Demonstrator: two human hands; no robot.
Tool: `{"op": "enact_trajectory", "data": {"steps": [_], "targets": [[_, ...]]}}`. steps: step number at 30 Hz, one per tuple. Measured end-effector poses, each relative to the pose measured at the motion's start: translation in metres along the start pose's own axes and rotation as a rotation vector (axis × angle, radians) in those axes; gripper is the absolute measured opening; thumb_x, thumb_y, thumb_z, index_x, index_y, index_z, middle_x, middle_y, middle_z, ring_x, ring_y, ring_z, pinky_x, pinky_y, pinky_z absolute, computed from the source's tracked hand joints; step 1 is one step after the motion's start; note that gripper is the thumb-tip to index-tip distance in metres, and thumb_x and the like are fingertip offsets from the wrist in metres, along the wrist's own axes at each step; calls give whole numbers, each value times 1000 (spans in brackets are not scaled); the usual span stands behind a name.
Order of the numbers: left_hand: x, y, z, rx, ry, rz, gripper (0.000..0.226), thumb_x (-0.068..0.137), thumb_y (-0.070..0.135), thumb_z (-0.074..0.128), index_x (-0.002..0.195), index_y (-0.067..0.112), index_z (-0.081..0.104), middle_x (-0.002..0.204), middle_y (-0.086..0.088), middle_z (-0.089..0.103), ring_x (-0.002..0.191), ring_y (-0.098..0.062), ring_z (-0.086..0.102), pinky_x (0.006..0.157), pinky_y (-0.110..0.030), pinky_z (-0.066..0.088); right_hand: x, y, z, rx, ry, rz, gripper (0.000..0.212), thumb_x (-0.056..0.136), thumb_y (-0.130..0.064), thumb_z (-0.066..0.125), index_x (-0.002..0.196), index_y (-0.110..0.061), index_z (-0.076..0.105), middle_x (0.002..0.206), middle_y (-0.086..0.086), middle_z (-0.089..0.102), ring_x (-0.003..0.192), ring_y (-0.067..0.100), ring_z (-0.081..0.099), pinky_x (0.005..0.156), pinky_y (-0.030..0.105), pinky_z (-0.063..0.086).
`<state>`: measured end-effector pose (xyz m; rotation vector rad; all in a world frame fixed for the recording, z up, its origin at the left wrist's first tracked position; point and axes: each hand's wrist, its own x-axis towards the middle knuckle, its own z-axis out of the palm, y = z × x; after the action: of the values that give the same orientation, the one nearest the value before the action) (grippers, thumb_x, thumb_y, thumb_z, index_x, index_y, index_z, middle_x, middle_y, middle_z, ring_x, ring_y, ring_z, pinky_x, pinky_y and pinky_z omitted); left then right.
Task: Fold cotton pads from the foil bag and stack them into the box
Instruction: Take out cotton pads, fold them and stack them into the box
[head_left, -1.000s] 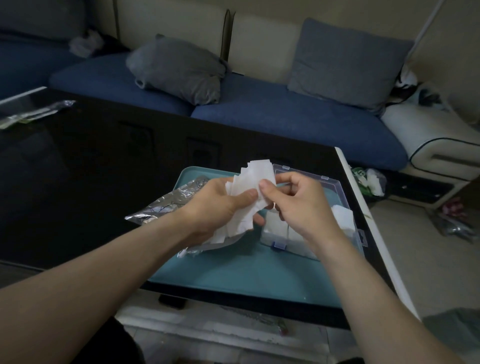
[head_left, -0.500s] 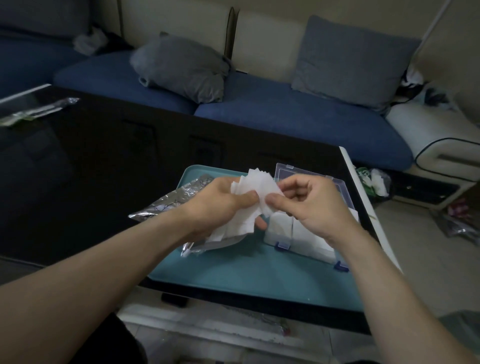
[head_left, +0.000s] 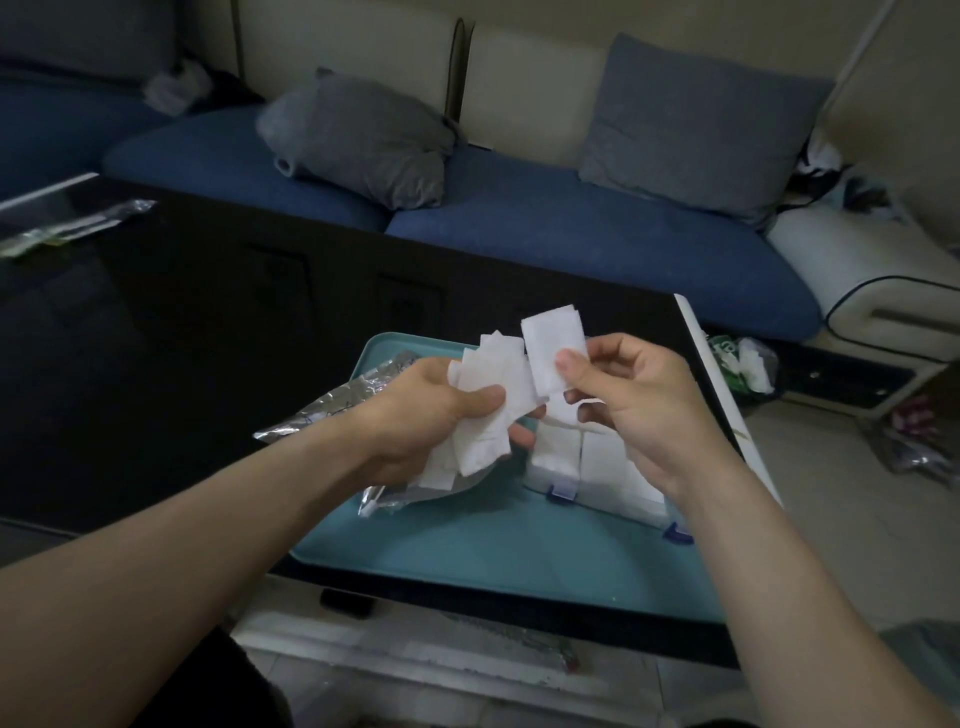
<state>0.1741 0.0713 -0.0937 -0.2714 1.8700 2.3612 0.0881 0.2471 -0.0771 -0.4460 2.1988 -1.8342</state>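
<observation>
Dark worktop (head_left: 156, 332); right hand (head_left: 631, 405) fingers pinch one cotton pad (head_left: 551, 347), upright; left hand (head_left: 431, 410) grips the bunch (head_left: 485, 415). Box (head_left: 587, 467) sits just below right fingers.

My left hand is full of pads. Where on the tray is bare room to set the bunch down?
The tray's near strip, below the foil bag and the box, is bare. The far half is crowded: bag left, box right, both hands above.

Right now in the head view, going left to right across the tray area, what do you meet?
Foil bag → left hand gripping a bunch of cotton pads → single pad pinched by the right hand → table's white edge.
</observation>
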Motion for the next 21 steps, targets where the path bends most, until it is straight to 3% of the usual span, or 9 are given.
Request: {"op": "enact_trajectory", "data": {"steps": [5,7,10,12,16,18,21], "targets": [[-2,0,-1,56,-115,32,23,93,10,55,109,-3,65,93,-25,71,74,-23,70,66,-30,57,-3,4,10,-68,-84,-24,16,84,-14,79,95,-16,68,72,1,74,60,13,64,59,29,47],[-3,0,2,61,-136,31,30,87,16,58,110,-3,65,89,-19,73,72,-21,70,63,-29,56,-3,3,13,-73,-68,-16,16,85,-15,79,97,-18,68,72,-1,75,58,10,63,58,28,46],[0,2,7,-35,-34,-3,26,97,16,51,110,-3,63,79,-14,73,63,-21,69,55,-28,55,-4,-3,13,-68,-18,5,17,84,-20,80,97,-15,70,78,0,76,62,7,64,60,25,49],[3,3,9,-184,47,-74,35,103,24,46,117,-3,62,83,-18,72,64,-26,68,53,-30,54,-6,-6,13,-16,-23,44,18,84,-19,80,97,-11,71,80,1,76,63,8,64,61,26,50],[8,2,7,-279,120,-161,62,99,55,42,125,4,64,102,-17,69,78,-29,66,66,-35,54,-14,-8,25,99,-102,117,20,80,-13,81,94,-5,70,78,8,77,64,17,71,57,26,57],[10,1,7,-282,140,-163,70,98,61,38,129,3,62,111,-20,67,85,-31,64,68,-36,55,-15,-6,33,113,-73,117,19,78,-12,82,91,-4,70,74,9,76,63,20,73,58,27,60],[10,-2,10,-282,180,-166,74,98,62,36,131,-1,58,122,-27,64,98,-36,63,86,-48,53,-15,-4,38,-73,-55,94,21,78,-20,85,91,-12,69,69,8,75,61,22,73,62,31,62]]}}
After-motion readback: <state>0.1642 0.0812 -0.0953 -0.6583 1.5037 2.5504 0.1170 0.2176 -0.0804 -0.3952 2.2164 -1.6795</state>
